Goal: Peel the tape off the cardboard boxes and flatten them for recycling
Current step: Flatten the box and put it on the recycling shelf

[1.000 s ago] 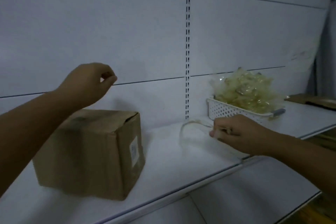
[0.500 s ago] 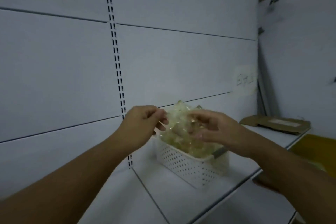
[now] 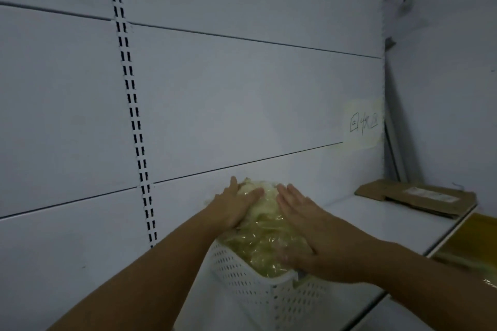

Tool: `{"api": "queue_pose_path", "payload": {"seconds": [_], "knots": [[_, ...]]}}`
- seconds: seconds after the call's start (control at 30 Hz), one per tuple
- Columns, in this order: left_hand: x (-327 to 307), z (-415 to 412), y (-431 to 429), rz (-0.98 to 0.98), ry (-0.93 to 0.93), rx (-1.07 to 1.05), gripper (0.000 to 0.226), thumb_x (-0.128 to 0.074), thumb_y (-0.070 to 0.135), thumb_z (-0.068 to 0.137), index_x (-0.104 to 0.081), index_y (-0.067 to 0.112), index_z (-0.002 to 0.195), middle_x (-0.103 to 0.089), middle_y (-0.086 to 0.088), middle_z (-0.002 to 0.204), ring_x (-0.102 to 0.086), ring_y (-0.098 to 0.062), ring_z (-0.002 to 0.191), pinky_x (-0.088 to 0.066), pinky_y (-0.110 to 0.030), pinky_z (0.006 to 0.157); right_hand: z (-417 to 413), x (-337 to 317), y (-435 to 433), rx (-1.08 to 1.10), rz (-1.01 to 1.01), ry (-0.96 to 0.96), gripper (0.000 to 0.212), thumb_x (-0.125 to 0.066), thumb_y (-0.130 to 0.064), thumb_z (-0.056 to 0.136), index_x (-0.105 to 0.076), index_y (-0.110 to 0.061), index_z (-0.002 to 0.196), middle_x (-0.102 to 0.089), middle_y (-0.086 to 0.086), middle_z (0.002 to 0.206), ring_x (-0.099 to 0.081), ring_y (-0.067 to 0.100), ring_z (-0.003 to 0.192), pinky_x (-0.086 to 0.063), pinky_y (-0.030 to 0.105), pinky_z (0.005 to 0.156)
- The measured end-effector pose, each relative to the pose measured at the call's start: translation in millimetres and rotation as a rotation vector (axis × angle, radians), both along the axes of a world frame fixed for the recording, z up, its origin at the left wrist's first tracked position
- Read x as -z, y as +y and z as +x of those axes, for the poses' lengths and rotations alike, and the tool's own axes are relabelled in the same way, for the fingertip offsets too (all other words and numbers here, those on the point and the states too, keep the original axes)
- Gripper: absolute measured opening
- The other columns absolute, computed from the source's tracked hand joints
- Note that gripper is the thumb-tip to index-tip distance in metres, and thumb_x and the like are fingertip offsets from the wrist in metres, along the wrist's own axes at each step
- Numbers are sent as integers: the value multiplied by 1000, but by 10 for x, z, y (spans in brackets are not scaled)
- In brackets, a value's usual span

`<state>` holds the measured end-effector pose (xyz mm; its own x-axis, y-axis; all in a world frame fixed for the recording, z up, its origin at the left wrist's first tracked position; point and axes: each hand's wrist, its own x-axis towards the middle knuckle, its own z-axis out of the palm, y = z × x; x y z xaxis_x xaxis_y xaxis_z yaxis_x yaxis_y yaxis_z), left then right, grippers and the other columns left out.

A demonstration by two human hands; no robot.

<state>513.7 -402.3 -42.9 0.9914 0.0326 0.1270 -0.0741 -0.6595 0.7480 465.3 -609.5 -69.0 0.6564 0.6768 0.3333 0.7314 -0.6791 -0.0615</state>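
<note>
A heap of crumpled clear yellowish tape (image 3: 266, 239) fills a white perforated plastic basket (image 3: 258, 293) on the white shelf. My left hand (image 3: 234, 207) lies flat with straight fingers on the left of the heap. On its right side my right hand (image 3: 304, 226) presses down, palm flat. Flattened brown cardboard (image 3: 419, 199) with a white label lies at the far right end of the shelf. The upright cardboard box is out of view.
The white shelf (image 3: 371, 223) runs rightward to a corner with a side wall. A slotted upright (image 3: 131, 105) divides the white back panels. A handwritten paper label (image 3: 363, 123) is stuck to the back panel above the cardboard. Something yellow (image 3: 473, 239) lies below the shelf edge.
The view has swung right from the box to the basket. Both hands carried a strip of tape to the heap, released it, and now press flat on top.
</note>
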Motion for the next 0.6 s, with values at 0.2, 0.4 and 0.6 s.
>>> {"api": "queue_pose_path", "payload": {"seconds": [0.2,0.4,0.6], "knots": [[125,94,17,-13,6,13,80,-47,68,79,-2,49,142,-3,-8,158,-18,-35,141,-31,-47,109,-222,22,-358,-41,159,-2,60,-33,-78,76,-9,-63,129,17,-43,144,-24,-29,119,-33,12,99],[10,-77,-62,645,-42,-175,87,-8,85,61,15,52,138,22,-6,155,16,-36,142,1,-69,105,-165,-291,-204,-39,301,-146,60,-32,-65,86,-26,-42,141,2,-41,145,-10,-31,120,-25,13,98],[-131,-231,-54,549,4,-34,73,-42,43,93,14,49,139,11,-6,157,4,-41,142,-16,-56,112,133,-218,301,30,-93,-129,66,-26,-47,97,2,-16,149,5,1,159,7,11,144,5,22,111]]}}
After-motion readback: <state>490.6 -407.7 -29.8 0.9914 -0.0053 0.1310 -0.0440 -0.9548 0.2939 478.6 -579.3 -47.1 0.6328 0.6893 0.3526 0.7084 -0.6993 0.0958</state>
